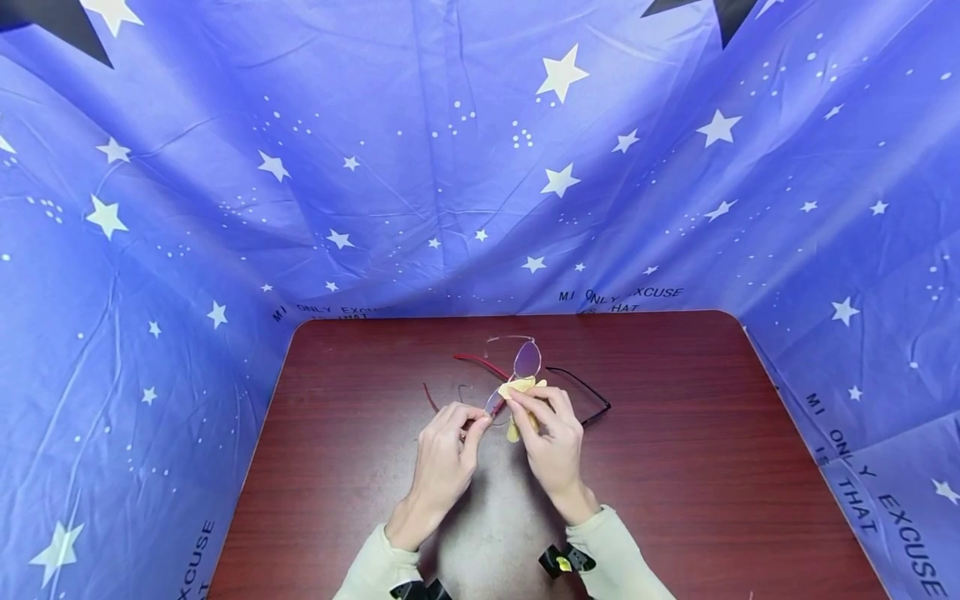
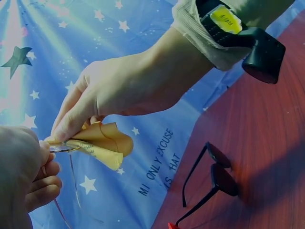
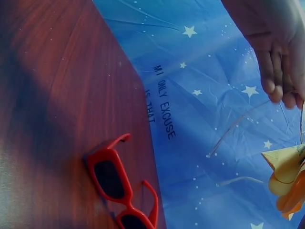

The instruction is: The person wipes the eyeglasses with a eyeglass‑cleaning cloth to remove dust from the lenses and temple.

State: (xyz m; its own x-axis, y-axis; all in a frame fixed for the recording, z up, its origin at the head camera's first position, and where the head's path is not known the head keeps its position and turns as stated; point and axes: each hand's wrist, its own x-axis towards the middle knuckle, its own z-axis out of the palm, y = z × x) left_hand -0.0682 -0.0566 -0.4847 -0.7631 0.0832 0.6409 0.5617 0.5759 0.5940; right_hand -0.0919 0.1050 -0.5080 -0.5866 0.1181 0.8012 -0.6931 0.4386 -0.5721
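Note:
A pair of thin-framed glasses (image 1: 527,358) with purple-tinted lenses is held up over the table between both hands. My left hand (image 1: 446,446) pinches the frame near one lens, its thumb and fingertips at the rim. In my right hand (image 1: 553,437) a folded yellow cloth (image 2: 107,148) is pinched against the glasses at that lens. The cloth (image 3: 285,176) covers part of the frame, and its loose folds hang out past the fingers. Thin temple arms (image 3: 238,119) stick out beside the cloth in the right wrist view.
Red sunglasses (image 3: 113,176) lie on the table behind the hands. Black sunglasses (image 2: 221,181) rest to the right of them. The brown tabletop (image 1: 712,442) has rounded far corners. Blue star-patterned fabric (image 1: 450,167) hangs around its back and sides.

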